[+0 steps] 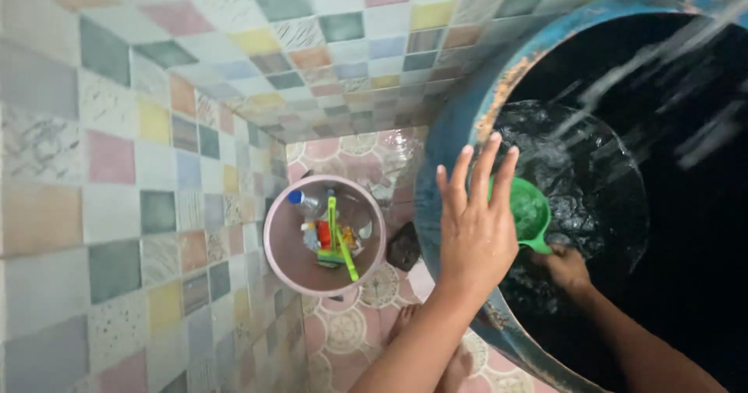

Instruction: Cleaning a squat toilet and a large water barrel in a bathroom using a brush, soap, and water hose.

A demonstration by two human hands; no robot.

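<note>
Chequered pastel tiles surround the blue drum (460,120); my left hand (477,225) rests open on its rim, my right hand (562,267) grips the green scoop (528,210) by its handle over the water, light, stiff, probably slippery

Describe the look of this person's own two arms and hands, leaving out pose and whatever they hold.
Both arms are bare, with no sleeves in view. The left hand wears no glove, ring or watch, and its fingers have short, plain nails. The right hand is also ungloved, with a bare wrist; its fingers are mostly hidden.
</note>
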